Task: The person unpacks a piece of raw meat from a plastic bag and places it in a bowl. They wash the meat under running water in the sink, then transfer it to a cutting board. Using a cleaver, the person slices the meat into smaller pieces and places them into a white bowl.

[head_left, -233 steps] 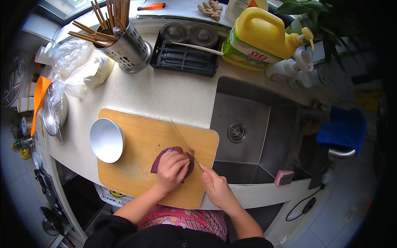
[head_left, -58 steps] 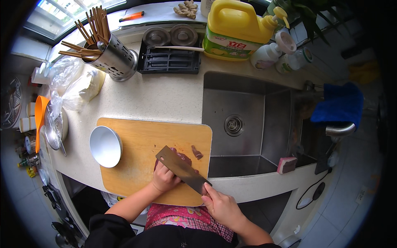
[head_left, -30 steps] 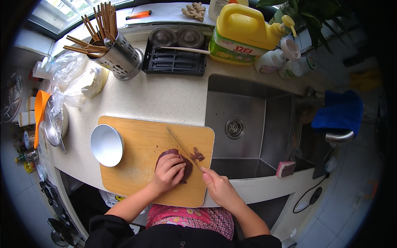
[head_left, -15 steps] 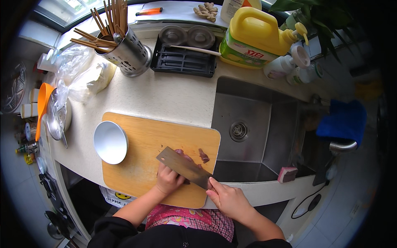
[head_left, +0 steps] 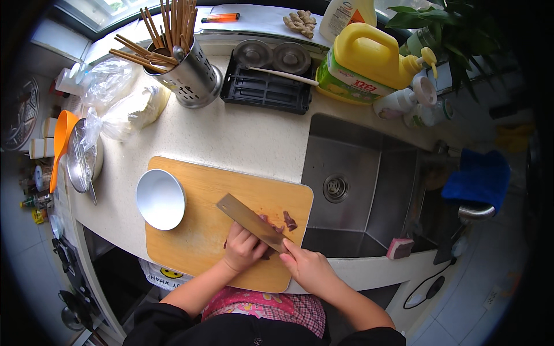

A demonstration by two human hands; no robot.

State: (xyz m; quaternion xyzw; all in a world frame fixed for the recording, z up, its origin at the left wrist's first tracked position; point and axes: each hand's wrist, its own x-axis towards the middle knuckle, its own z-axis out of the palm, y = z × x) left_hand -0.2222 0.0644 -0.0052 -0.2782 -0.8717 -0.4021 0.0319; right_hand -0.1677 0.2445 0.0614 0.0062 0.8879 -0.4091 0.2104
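Note:
My right hand grips the handle of a cleaver, its broad metal blade slanting up and left across the cutting board. Curled close beside the blade, my left hand presses on dark red meat, mostly hidden under its fingers and behind the steel. A small cut piece of meat lies apart, to the right of the blade, with tiny scraps near it. On the board's left part stands a white bowl, with nothing visible inside.
Right of the board is a steel sink, with a pink and white sponge on its front edge. Behind stand a chopstick holder, a black rack and a yellow jug. Plastic bags and an orange spatula are at left.
The cleaver's blade has tipped and shows a narrower face. My right hand has shifted slightly left and away from me. The whole view has moved a little.

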